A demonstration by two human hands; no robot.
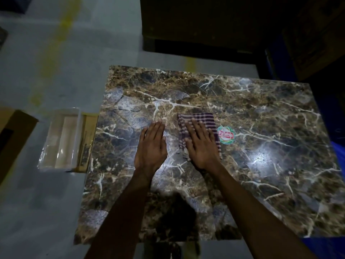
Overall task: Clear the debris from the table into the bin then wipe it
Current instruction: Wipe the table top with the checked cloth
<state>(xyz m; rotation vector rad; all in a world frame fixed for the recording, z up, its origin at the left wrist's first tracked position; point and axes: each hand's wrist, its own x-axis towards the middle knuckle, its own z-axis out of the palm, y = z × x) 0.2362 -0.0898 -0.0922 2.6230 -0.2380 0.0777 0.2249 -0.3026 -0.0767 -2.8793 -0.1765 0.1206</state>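
Note:
A brown marble-patterned table (261, 184) fills the middle of the head view. A folded purple-and-white checked cloth (202, 119) lies on it near the centre. My right hand (202, 146) presses flat on the cloth with straight fingers. My left hand (151, 146) rests flat on the bare tabletop just left of the cloth, fingers together and straight. A white rectangular bin (63, 139) stands on the floor beside the table's left edge.
A round green-and-red sticker (226, 135) sits on the tabletop right of the cloth. A cardboard box (16, 131) lies on the grey floor at far left. Dark furniture (205, 25) stands beyond the table's far edge. Something blue (337, 157) borders the right side.

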